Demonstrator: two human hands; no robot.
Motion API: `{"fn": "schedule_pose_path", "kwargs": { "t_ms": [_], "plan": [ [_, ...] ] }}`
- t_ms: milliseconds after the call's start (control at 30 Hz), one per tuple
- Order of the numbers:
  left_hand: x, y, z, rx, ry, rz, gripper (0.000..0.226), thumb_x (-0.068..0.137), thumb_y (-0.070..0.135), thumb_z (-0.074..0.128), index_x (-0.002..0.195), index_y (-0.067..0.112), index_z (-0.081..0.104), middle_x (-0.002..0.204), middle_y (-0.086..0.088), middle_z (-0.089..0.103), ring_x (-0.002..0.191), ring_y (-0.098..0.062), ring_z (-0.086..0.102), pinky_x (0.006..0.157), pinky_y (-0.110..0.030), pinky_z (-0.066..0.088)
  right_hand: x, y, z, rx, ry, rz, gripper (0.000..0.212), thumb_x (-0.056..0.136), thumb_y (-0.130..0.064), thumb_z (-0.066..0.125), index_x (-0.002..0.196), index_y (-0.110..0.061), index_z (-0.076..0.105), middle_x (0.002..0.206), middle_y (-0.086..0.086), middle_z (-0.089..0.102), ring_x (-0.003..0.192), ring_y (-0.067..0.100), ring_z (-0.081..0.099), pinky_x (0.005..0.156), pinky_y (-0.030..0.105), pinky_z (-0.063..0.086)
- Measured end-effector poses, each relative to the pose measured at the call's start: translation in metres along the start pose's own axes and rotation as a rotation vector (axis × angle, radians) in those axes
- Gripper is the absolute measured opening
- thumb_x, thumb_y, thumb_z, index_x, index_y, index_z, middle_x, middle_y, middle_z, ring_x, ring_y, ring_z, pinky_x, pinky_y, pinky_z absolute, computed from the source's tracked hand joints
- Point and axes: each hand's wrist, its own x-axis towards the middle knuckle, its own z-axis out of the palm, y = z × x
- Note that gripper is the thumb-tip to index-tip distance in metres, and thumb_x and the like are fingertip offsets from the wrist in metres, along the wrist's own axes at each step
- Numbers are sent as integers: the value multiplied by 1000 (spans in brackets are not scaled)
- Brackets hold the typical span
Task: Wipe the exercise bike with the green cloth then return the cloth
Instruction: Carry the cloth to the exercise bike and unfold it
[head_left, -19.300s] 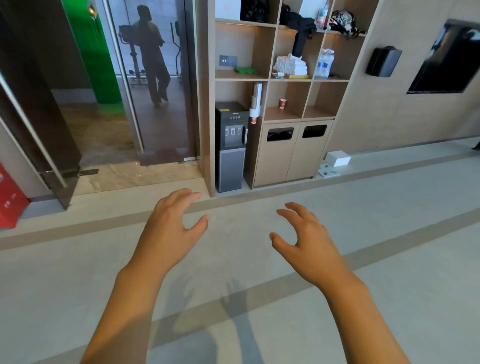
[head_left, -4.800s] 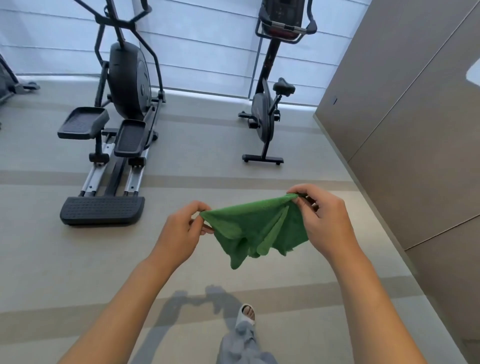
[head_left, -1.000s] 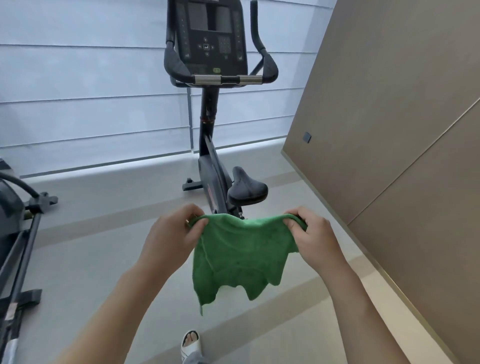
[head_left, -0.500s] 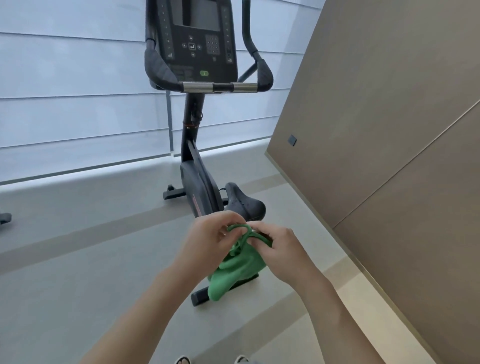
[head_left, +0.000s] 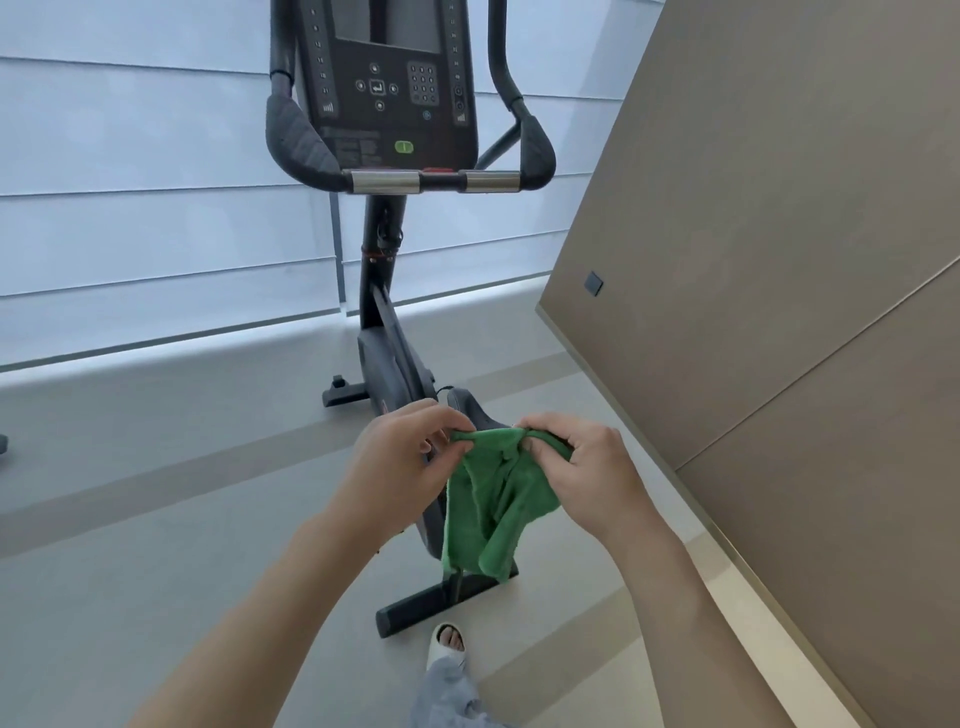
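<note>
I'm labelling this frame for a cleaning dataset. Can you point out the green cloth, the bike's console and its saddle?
Green terry cloth (head_left: 493, 509): head view, on the hanging folds between the hands.
Black console panel with buttons (head_left: 389, 93): head view, on its keypad face.
Black padded saddle (head_left: 470, 413): head view, on the nose visible above the cloth.

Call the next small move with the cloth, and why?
Probably bunch the green cloth into the right hand and bring it up to the handlebar. Both hands pinch its top edge, the left hand too; it hangs loose in front of the exercise bike, touching nothing yet.
</note>
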Motion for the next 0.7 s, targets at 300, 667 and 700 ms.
{"fn": "schedule_pose_path", "kwargs": {
  "t_ms": [300, 667, 700],
  "plan": [
    [113, -12, 21, 86, 82, 34, 13, 93, 17, 74, 100, 27, 77, 92, 22, 68, 80, -2, 67, 74, -25, 58, 117, 31, -41, -32, 47, -111, 28, 98, -9, 69, 107, -34, 77, 97, -22, 75, 97, 1, 70, 83, 11, 54],
    [171, -44, 44, 256, 126, -86, 11, 93, 9, 74, 101, 17, 77, 93, 10, 71, 82, -12, 68, 76, -42, 60, 211, 88, -48, -140, -66, -143, 32, 100, -12, 67, 129, -24, 72, 101, -15, 69, 94, 0, 59, 79, -2, 39],
    [171, -52, 45, 271, 127, -110, 12, 94, 9, 74, 101, 18, 77, 94, 10, 71, 83, -12, 68, 76, -42, 60, 214, 96, -50, -152, -63, -133, 31, 100, -11, 67, 128, -23, 73, 101, -15, 70, 94, 2, 60, 80, 0, 40]
  ]
}}
